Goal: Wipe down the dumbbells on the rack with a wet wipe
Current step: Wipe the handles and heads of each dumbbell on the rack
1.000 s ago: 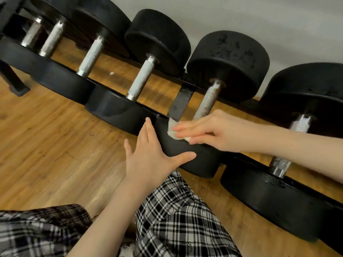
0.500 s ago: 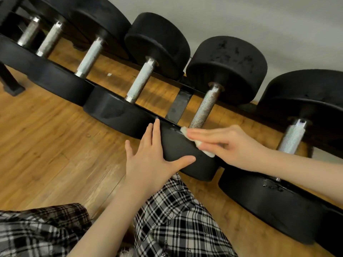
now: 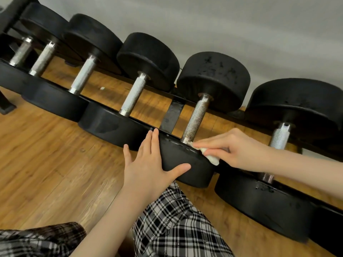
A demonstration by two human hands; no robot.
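left hand (image 3: 148,164): fingers flat, pressing dumbbell (image 3: 185,164) near head | right hand (image 3: 233,149): fingers pinch wet wipe (image 3: 209,156) on head top

We found no text, number, brand or sign that could be read anywhere in the view. The near end of the rightmost dumbbell (image 3: 263,210) carried some faint raised marks on its top edge, but we could not make them out.
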